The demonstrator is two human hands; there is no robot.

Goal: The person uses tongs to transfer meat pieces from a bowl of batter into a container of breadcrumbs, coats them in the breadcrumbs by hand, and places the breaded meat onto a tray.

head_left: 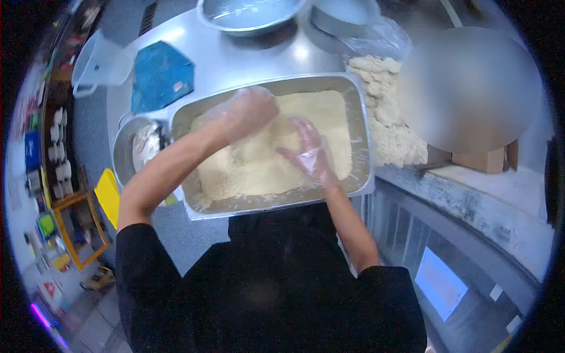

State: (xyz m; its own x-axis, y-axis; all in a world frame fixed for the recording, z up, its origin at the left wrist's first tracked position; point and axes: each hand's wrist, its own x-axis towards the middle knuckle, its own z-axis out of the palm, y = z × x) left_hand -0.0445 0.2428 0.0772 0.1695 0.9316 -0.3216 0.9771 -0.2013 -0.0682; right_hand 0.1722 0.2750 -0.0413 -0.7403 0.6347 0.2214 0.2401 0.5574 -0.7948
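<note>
A deep metal tray (273, 204) in front of me holds a wide layer of pale yellow, grainy or crumbly food (321, 106). My left hand (253, 112), in a clear plastic glove, is over the tray's far middle. It is curled closed and blurred, and what it holds, if anything, is hidden. My right hand (311, 156), gloved the same way, has its fingers spread over the food at the tray's right half. Nothing shows in that hand; whether it touches the surface I cannot tell.
Whitish, lumpy food (382, 112) lies right of the tray beside a clear plastic bag (379, 38). Two metal basins, one a wide bowl (250, 26), stand at the back. To the left are a blue sheet (160, 76), a translucent pitcher (105, 62) and a metal pot (125, 141).
</note>
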